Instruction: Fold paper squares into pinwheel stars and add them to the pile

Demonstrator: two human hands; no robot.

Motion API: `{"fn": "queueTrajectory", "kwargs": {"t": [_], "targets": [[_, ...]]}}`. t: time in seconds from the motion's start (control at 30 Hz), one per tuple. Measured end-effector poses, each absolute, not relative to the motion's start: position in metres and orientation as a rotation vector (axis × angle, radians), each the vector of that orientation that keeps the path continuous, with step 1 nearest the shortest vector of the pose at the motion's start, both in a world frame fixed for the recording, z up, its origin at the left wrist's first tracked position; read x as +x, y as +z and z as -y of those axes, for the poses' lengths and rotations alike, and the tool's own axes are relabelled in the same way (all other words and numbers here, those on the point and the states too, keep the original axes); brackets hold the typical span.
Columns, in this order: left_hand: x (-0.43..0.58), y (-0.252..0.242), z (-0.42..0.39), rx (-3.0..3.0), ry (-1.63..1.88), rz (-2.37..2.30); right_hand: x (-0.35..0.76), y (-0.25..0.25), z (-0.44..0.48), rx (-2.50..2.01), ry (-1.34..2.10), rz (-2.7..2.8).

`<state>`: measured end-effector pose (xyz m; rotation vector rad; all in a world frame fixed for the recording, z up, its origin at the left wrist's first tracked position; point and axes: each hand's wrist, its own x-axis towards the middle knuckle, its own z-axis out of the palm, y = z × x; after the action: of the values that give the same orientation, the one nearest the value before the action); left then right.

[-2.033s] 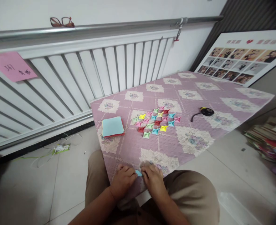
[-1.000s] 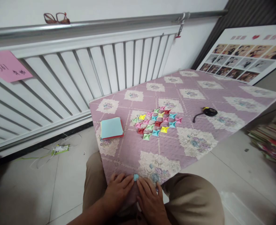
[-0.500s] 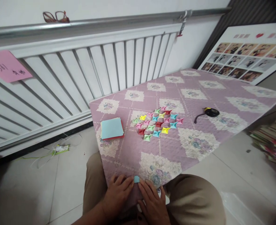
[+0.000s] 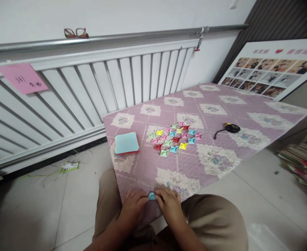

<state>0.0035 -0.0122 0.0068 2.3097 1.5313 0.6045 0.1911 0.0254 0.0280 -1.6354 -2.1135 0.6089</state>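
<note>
A small folded piece of light blue paper (image 4: 151, 196) lies at the near edge of the cloth-covered table, between my two hands. The fingertips of my left hand (image 4: 135, 205) pinch its left end. On its right end, the thumb and fingers of my right hand (image 4: 169, 201) are closed. Farther back, several small folded paper pieces (image 4: 176, 139) in pink, red, green, yellow and blue sit in slanted rows. To their left is a stack of square paper sheets (image 4: 127, 143), light blue on top with red showing underneath.
A black and yellow object with a strap (image 4: 232, 128) lies on the tablecloth (image 4: 143, 170) at the right. Behind the table runs a white radiator (image 4: 132, 80) with a pipe above it. A photo board (image 4: 268, 71) leans at the back right.
My right hand has turned and shifted up slightly, its fingers now curled around the paper's end. The blue paper now looks wider and more pointed on top. The camera view has tilted up.
</note>
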Motion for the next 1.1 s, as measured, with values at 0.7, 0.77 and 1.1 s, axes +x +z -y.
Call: {"fn": "queueTrajectory", "kwargs": {"t": [0.7, 0.77, 1.1], "targets": [[0.023, 0.025, -0.01, 2.036, 0.445, -1.677, 0.191, 0.017, -0.03, -1.392, 0.636, 2.303], [0.021, 0.026, -0.011, 2.007, 0.501, -1.649, 0.192, 0.017, -0.033, -1.345, 0.685, 2.298], [0.009, 0.035, -0.018, 1.739, 0.879, -1.495, 0.205, 0.053, -0.043, -1.167, 1.037, 1.935]]}}
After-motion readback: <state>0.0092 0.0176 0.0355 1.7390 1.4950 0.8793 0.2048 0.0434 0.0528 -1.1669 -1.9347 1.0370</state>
